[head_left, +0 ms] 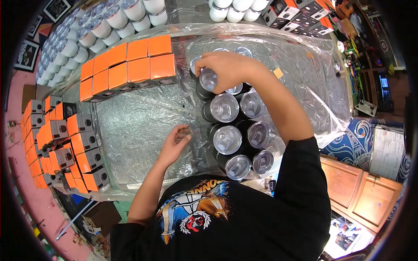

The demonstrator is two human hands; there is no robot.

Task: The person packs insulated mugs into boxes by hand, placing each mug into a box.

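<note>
Right hand [224, 69]: curled round black tumbler with clear lid [209, 80], in tumbler cluster.
Left hand [175, 143]: empty, half-curled over plastic-covered tabletop [139, 126].
Orange-topped boxes [139, 69]: left of cluster.

room: plastic-covered surface [135, 126], left-centre, partly under left hand [177, 141] | left: stacked boxes [89, 143] | far left: orange-topped boxes [139, 69] | right: black tumblers [224, 108], right hand [224, 69] above
</note>
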